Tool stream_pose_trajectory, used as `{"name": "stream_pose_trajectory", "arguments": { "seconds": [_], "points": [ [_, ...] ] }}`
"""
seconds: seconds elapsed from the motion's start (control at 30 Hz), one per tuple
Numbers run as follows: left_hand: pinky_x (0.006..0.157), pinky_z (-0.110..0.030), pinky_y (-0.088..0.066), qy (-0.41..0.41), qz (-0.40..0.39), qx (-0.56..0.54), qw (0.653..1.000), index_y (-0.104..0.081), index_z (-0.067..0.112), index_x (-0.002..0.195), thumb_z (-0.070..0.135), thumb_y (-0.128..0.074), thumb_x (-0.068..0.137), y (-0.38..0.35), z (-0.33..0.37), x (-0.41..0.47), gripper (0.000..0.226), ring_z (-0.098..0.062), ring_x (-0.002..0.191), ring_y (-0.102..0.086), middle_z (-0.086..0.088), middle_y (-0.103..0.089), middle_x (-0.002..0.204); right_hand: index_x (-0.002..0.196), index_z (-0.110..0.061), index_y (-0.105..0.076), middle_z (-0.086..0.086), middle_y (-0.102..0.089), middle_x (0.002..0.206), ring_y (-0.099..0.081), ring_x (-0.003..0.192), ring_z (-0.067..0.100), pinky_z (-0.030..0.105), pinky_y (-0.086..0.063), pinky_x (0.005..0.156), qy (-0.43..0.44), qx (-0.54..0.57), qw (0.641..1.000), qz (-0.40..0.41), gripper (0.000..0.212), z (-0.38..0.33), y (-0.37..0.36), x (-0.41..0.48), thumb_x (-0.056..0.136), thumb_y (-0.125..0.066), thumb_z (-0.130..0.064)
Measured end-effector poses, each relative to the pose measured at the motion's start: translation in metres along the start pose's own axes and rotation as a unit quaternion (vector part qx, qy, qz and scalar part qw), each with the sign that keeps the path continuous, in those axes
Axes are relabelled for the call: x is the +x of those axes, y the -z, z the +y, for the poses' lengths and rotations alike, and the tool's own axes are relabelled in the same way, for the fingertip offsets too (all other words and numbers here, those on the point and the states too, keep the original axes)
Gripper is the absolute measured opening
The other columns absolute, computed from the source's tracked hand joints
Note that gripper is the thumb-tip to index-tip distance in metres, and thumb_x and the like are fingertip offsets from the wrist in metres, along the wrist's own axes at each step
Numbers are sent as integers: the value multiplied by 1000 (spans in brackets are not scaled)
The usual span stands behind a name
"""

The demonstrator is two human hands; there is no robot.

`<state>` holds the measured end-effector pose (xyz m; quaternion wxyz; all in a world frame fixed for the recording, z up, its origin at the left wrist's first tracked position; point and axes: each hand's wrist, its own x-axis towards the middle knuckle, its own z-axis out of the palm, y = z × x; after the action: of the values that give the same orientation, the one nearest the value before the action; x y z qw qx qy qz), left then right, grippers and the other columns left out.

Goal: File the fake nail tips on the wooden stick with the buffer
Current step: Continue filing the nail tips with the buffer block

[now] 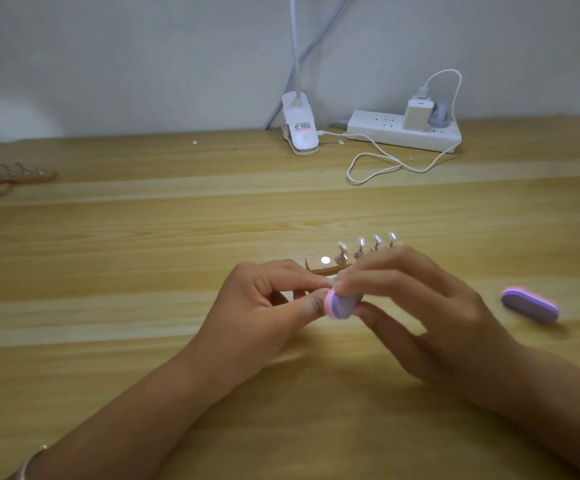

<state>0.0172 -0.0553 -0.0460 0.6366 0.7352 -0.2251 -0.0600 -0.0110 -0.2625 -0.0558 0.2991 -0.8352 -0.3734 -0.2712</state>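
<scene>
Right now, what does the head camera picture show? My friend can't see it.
The right hand holds a pink-and-purple oval buffer block against the fingertips of the left hand, just in front of a wooden stick of fake nail tips. A second purple buffer lies on the wooden table to the right.

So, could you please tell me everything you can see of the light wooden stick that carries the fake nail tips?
The light wooden stick lies flat on the pale wooden table. Its left end shows a bare round shiny metal disc. Four small metal stands rise from it, each topped by a pale glossy nail tip. The right hand, in front, hides its right part; whether it touches the stick cannot be told.
</scene>
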Motion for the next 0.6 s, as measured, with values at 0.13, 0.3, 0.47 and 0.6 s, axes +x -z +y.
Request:
{"name": "stream_pose_trajectory", "arguments": {
  "seconds": [0.13,0.3,0.47,0.6],
  "points": [
    [65,-57,-42,30,3,-36,999,-80,9,89,20,-80,76,-1,1,1,16,-43,77,-56,-18,-70,85,105,2,-70,8,-66,104,-65,98,24,34,-52,90,7,-17,1000,6,16,3,5,1,97,-58,-3],
    [66,-39,-38,43,-6,-62,997,-79,8,90,29,-76,73,0,2,1,27,-16,74,-56,-10,-71,82,106,2,-70,9,-66,104,-66,99,27,38,-52,88,14,-7,1000,12,15,-3,-2,0,94,-61,3],
    [65,-48,-36,40,-2,-51,998,-80,14,88,27,-78,75,-1,1,2,18,-37,72,-51,-14,-71,85,105,3,-69,6,-65,102,-65,97,23,38,-52,87,-14,-17,1000,14,14,7,7,0,95,-61,-1],
    [68,-57,-43,30,-1,-50,998,-80,13,90,21,-73,76,-1,-1,1,17,-43,84,-59,-13,-72,86,107,2,-71,11,-67,105,-66,99,27,37,-52,87,14,-10,1000,8,15,-3,-3,0,95,-62,2]
  ]
}}
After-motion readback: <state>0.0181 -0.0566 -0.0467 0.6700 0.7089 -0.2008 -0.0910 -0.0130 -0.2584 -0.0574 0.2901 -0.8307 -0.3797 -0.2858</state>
